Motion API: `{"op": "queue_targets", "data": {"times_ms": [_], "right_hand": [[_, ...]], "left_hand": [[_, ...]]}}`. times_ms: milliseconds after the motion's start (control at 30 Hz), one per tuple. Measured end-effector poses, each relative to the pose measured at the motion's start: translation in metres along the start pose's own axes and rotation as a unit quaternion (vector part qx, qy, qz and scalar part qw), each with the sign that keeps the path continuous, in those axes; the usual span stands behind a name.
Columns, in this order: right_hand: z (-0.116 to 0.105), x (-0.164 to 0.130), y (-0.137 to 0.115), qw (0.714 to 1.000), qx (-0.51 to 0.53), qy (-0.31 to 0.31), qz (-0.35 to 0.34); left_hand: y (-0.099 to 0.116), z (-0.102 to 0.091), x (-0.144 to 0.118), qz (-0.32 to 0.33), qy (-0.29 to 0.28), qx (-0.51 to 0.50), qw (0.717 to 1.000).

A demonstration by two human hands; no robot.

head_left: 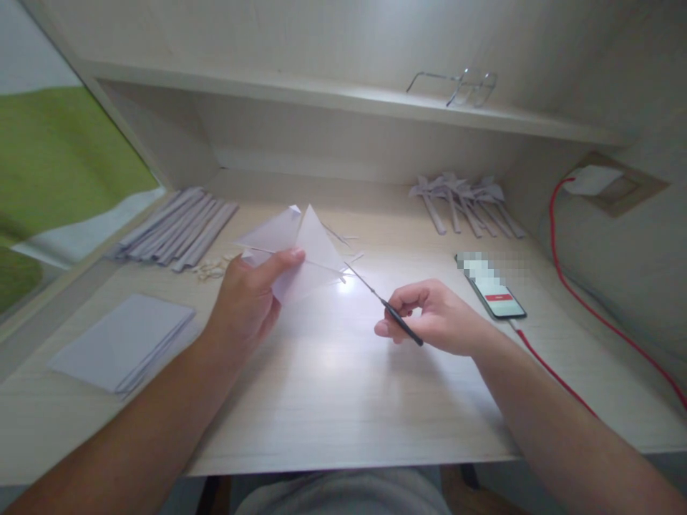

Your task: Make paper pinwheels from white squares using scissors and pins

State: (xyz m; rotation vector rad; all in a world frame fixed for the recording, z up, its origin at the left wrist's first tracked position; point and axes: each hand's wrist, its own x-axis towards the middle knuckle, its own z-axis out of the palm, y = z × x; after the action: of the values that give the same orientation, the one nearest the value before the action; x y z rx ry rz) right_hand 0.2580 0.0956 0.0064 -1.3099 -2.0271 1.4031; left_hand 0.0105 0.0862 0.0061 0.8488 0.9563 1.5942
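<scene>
White folded paper (300, 250) pinched in left hand (244, 304); right hand (437, 318) grips scissors (383, 304), handles hidden.

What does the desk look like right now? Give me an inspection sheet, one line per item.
Surface: pale wood desk, glare at its centre.
Job's things: folded white paper held off the desk; thin black-handled tool with its tip at the paper.
Clutter: paper strips back left, sheet stack front left, small scraps, folded pieces back right, phone lit.
Grippers: left hand grips the paper; right hand pinches the tool.
Cables: red cable from wall charger to phone.
Surroundings: shelf with glasses.
</scene>
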Motion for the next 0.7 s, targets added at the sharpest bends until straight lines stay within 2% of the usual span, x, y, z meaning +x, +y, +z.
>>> {"op": "queue_targets", "data": {"times_ms": [100,200,333,433,567,633,700], "right_hand": [[-0.001,0.001,0.003,1.000,-0.003,-0.007,0.014],[-0.004,0.004,0.009,0.994,-0.089,0.039,0.046],[-0.011,0.005,0.015,0.948,-0.304,0.077,0.055],[-0.015,0.005,0.017,0.913,-0.387,0.121,0.050],[-0.016,0.006,0.018,0.885,-0.430,0.164,0.069],[-0.016,0.007,0.016,0.885,-0.427,0.175,0.070],[-0.014,0.006,0.014,0.898,-0.399,0.177,0.056]], "left_hand": [[-0.001,0.000,-0.001,0.004,-0.003,0.009,1.000],[-0.005,-0.003,0.001,0.001,0.004,0.043,0.999],[-0.011,-0.006,0.003,-0.010,0.007,0.097,0.995],[-0.013,-0.006,0.003,-0.024,0.000,0.109,0.994],[-0.016,-0.007,0.000,-0.031,-0.028,0.103,0.994],[-0.017,-0.007,-0.002,-0.035,-0.058,0.099,0.993],[-0.017,-0.007,-0.005,-0.040,-0.087,0.093,0.991]]}}
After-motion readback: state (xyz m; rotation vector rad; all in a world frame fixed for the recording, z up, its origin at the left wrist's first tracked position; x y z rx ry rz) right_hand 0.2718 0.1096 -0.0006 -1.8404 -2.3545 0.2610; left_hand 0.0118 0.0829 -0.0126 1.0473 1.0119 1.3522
